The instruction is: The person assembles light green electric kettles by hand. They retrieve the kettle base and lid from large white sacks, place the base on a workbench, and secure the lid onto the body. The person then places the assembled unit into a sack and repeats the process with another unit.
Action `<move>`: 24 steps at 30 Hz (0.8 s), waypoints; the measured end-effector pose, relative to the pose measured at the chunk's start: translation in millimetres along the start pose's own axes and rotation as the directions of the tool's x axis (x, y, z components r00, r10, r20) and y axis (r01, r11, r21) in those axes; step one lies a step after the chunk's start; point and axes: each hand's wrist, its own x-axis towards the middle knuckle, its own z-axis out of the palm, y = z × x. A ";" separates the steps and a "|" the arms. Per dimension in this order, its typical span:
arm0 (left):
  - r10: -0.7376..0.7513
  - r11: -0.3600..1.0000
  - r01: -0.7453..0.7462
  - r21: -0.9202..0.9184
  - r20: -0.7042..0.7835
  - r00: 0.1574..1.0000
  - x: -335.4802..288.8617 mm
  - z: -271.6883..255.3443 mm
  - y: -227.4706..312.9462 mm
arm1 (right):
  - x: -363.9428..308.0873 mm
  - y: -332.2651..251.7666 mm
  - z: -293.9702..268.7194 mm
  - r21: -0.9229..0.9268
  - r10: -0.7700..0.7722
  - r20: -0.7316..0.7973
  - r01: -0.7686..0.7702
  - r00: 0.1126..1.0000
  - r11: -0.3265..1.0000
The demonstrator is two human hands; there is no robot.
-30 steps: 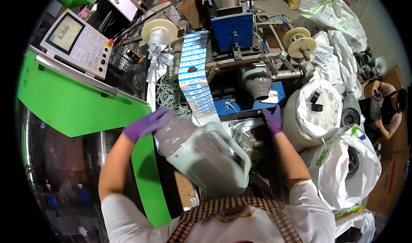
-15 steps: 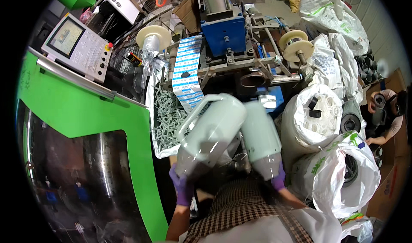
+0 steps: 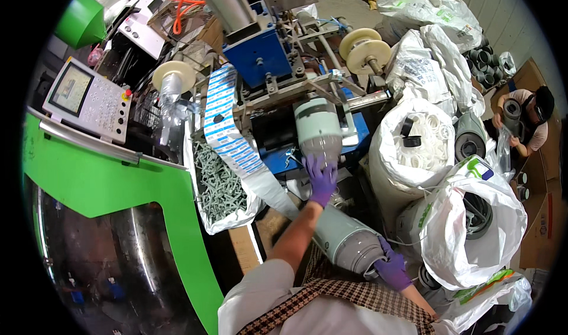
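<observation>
My left hand (image 3: 321, 181), in a purple glove, reaches forward with its fingers spread round the grey translucent neck of a pale green jug (image 3: 318, 119). That jug's far end meets the press frame, under the blue block (image 3: 258, 56). A second pale green jug (image 3: 333, 233) lies slanted across my front, its grey open neck toward the lower right. My right hand (image 3: 391, 267), also gloved, grips the rim of that neck. My left forearm covers part of the second jug's far end. A blue-and-white printed strip (image 3: 228, 140) hangs from the machine just left of my arm.
A white sack of grey-green plastic pieces (image 3: 220, 184) stands left, beside a green machine (image 3: 106, 184) with a control panel (image 3: 89, 98). At right are a sack of white rings (image 3: 427, 143) and an open white bag (image 3: 438, 234). Far right, a co-worker (image 3: 526, 116) handles a grey part.
Both jugs were held side by side before me. One is now forward at the press in my left hand; the other lies low in my right. The view has shifted.
</observation>
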 end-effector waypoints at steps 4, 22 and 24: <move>-0.014 0.983 -0.051 0.179 0.345 0.938 73.4 48.1 -45.2 | 2.9 -32.7 -9.3 0.001 -0.061 0.053 0.061 0.997 0.998; 0.857 0.470 0.064 -0.880 0.473 0.205 227.5 -208.0 189.5 | -57.2 -118.7 -105.7 0.331 -0.257 0.043 0.229 0.965 0.916; 0.632 0.594 0.149 -0.791 0.573 0.521 221.0 -231.7 159.6 | -102.2 -120.7 -140.2 0.321 -0.293 -0.162 0.331 0.942 0.887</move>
